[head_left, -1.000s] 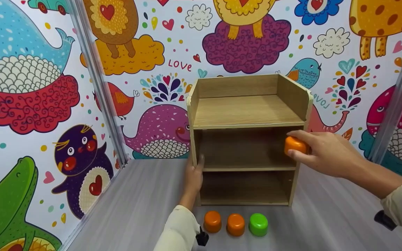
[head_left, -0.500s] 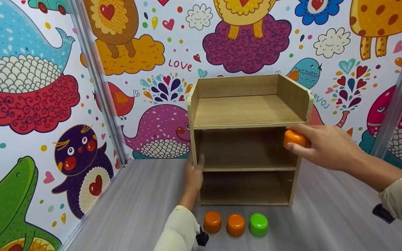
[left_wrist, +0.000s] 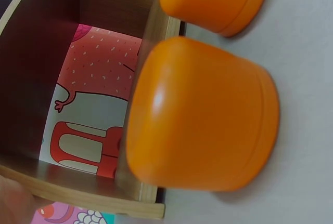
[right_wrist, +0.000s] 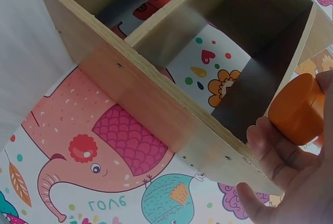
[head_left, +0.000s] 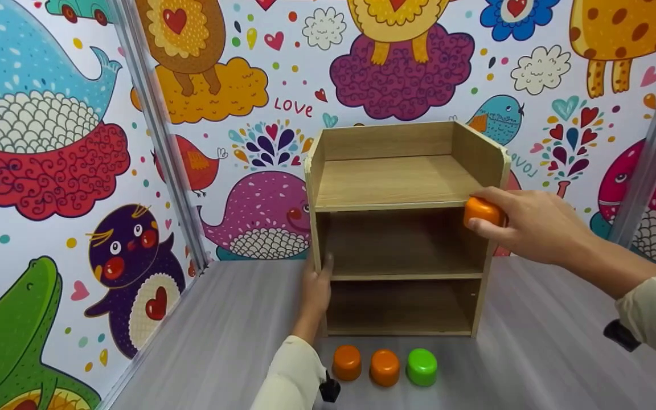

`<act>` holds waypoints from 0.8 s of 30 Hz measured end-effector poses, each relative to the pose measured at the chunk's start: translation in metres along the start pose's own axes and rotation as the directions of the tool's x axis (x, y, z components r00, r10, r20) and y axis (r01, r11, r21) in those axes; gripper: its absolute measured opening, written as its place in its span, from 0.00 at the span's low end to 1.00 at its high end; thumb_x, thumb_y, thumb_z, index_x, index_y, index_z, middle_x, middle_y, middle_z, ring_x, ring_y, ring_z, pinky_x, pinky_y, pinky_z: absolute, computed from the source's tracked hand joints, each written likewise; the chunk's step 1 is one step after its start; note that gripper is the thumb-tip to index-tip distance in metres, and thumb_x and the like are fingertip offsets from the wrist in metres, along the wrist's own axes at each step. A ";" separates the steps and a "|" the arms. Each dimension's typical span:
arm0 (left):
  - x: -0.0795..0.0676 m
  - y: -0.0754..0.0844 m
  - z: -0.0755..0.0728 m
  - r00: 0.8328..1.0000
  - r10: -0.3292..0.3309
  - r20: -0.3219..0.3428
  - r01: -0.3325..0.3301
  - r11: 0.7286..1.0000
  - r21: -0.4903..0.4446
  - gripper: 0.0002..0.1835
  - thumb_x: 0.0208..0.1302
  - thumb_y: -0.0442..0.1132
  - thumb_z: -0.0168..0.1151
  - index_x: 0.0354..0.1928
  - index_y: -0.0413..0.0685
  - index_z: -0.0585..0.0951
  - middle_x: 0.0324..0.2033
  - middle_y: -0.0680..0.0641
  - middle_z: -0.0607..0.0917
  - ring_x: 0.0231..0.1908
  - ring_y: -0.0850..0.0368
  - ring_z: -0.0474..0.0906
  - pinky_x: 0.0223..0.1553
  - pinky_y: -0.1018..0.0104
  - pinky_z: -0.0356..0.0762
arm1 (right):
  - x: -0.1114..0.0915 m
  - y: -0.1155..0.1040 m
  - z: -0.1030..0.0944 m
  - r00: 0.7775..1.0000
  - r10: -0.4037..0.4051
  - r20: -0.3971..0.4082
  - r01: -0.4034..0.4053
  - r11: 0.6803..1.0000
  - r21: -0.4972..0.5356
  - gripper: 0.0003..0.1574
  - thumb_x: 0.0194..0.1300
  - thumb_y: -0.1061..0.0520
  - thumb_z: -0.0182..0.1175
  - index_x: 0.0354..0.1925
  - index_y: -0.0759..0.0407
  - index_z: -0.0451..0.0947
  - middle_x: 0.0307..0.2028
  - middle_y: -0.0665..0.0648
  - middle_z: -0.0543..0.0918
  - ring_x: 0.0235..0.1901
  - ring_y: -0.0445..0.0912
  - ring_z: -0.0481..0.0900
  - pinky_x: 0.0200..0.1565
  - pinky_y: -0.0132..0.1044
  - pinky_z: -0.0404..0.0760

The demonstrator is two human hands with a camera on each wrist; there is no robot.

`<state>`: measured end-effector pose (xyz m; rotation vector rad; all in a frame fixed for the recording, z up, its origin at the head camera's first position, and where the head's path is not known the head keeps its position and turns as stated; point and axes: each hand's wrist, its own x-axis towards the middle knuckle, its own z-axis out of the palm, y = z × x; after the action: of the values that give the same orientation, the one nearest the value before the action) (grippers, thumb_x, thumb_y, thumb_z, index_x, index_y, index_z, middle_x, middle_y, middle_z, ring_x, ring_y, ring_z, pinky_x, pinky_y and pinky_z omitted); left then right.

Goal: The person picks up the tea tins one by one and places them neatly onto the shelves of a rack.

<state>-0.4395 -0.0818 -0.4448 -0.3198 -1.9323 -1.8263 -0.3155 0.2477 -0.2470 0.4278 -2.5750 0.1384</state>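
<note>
My right hand (head_left: 538,228) pinches an orange rounded cylinder (head_left: 483,212) between thumb and fingers. It holds the cylinder before the right front edge of a small wooden shelf (head_left: 408,182), level with the top board. In the right wrist view the held cylinder (right_wrist: 299,109) shows beside the shelf's edge. My left hand (head_left: 315,290) grips the shelf's left side panel; its outer fingers are partly hidden. On the table in front of the shelf stand two more orange cylinders (head_left: 347,363) and a green cylinder (head_left: 422,367) in a row. One orange cylinder (left_wrist: 203,115) looms large in the left wrist view.
The shelf has a walled top and two open compartments below, standing on a grey table (head_left: 220,330). Patterned panels (head_left: 282,74) with cartoon animals rise behind and to the left, joined by metal posts (head_left: 163,136).
My right hand has risen with the orange cylinder, from the front of the middle compartment to the level of the top board. The left hand and the row of cylinders stay put.
</note>
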 end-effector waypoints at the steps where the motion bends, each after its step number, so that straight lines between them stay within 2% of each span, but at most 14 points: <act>1: 0.000 -0.001 0.000 1.000 0.001 0.000 -0.001 1.000 -0.008 0.34 0.68 0.54 0.51 0.72 0.55 0.56 0.70 0.48 0.60 0.70 0.54 0.52 0.70 0.54 0.49 | 0.001 0.000 -0.001 1.000 -0.001 -0.004 0.000 1.000 -0.005 0.35 0.60 0.28 0.51 0.59 0.44 0.72 0.30 0.53 0.79 0.26 0.47 0.72 0.24 0.35 0.67; 13: 0.002 -0.001 0.000 0.999 0.048 0.009 -0.048 0.998 -0.028 0.32 0.70 0.48 0.50 0.72 0.52 0.55 0.70 0.47 0.58 0.71 0.53 0.50 0.70 0.54 0.46 | 0.011 0.000 -0.007 1.000 -0.004 -0.031 0.004 1.000 -0.010 0.34 0.61 0.29 0.52 0.59 0.42 0.71 0.33 0.54 0.79 0.27 0.48 0.72 0.25 0.36 0.67; 18: 0.001 0.000 0.000 1.000 0.031 0.001 -0.031 0.999 -0.017 0.32 0.69 0.50 0.51 0.72 0.51 0.56 0.70 0.47 0.60 0.70 0.53 0.51 0.70 0.55 0.48 | 0.016 -0.003 -0.010 0.999 -0.004 -0.037 0.003 1.000 -0.016 0.34 0.61 0.30 0.51 0.60 0.43 0.71 0.31 0.54 0.79 0.26 0.48 0.71 0.24 0.36 0.65; 24: 0.001 -0.001 0.001 0.999 0.042 -0.002 -0.042 0.998 -0.041 0.32 0.70 0.46 0.52 0.72 0.50 0.56 0.70 0.46 0.60 0.70 0.52 0.51 0.70 0.53 0.47 | 0.021 -0.003 -0.011 0.998 -0.006 -0.054 0.005 1.000 -0.017 0.33 0.62 0.31 0.51 0.59 0.44 0.71 0.31 0.54 0.79 0.27 0.49 0.71 0.25 0.37 0.66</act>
<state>-0.4410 -0.0814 -0.4453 -0.3706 -1.8757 -1.8399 -0.3265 0.2410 -0.2262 0.4192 -2.5195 0.1248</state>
